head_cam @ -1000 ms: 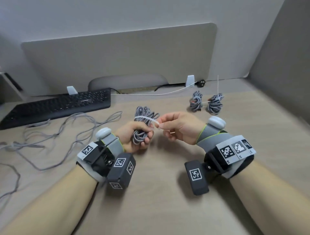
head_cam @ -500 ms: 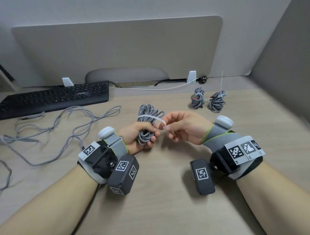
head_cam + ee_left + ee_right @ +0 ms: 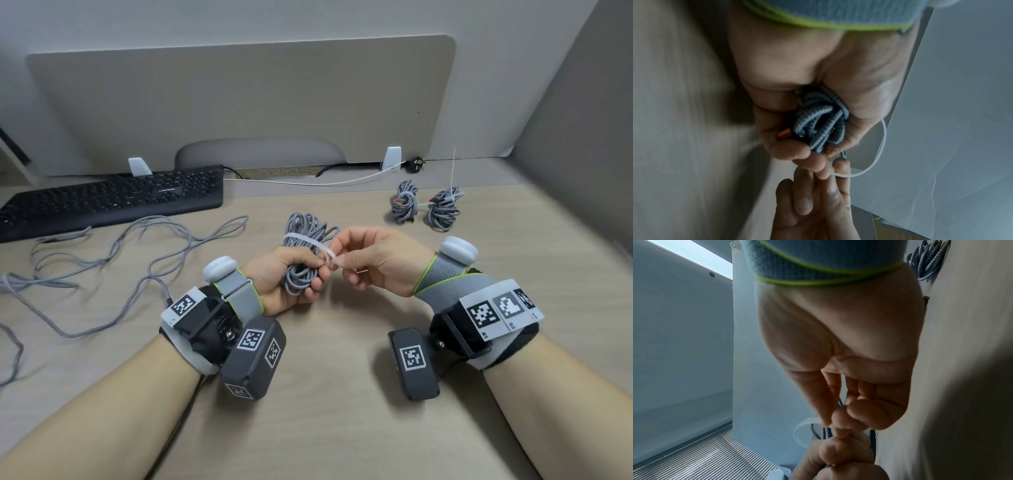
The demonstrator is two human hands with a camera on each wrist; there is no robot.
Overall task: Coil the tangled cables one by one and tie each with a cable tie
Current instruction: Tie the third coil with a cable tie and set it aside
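At the far left of the tabletop (image 3: 325, 428), one loose grey cable (image 3: 113, 253) sprawls in open loops, its near end running off the left edge of the head view so its full length cannot be seen. Behind it lies one black keyboard (image 3: 113, 198), also cropped at the left. At centre, the left hand (image 3: 284, 277) is closed around one coiled braided cable (image 3: 305, 246), fingers wrapped over the lower half of the bundle, which hides its lower loops; the left wrist view shows an orange connector tip tucked between the fingers. One white cable tie (image 3: 308, 244) loops around the coil's upper part. The right hand (image 3: 373, 263) pinches the tie's end between thumb and forefinger just beside the left fingertips; whether the tail has been threaded through the head cannot be made out, since the fingers cover that spot and the right wrist view is blurred there. Farther right and towards the back sit two finished coils (image 3: 424, 209), each bound with a tie, one tie's tail standing upright. Behind everything stands one grey divider panel (image 3: 239, 102), with a thin white cord (image 3: 308, 181) trailing along its base.
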